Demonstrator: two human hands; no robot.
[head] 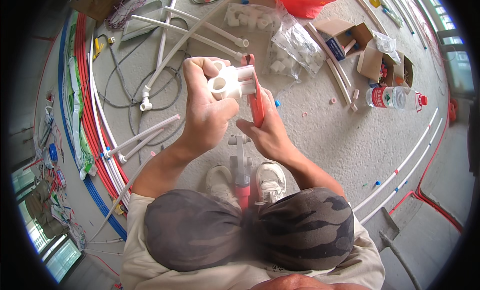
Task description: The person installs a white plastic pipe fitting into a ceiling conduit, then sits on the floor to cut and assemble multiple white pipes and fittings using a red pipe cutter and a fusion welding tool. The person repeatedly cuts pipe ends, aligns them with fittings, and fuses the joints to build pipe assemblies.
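Note:
In front of my chest, my left hand [206, 98] grips white plastic pipe fittings [225, 83] with round openings. Two short white pipe stubs [246, 80] run from them to the right. Their ends meet a red-handled tool, apparently a pipe cutter [256, 102], which my right hand [268, 127] holds by its handles; whether its blade touches the pipe is hard to tell. Below my hands, between my shoes, stands a pipe fusion welder [241, 162] with metal heating sockets and a pink-red body.
White pipes [180, 53] and a grey cable [129, 102] lie at upper left, red and blue pipes [84, 65] along the left. Bagged fittings [281, 59], open cardboard boxes [363, 31] and a water bottle [393, 98] lie beyond my right hand. Long pipes [405, 162] lie at right.

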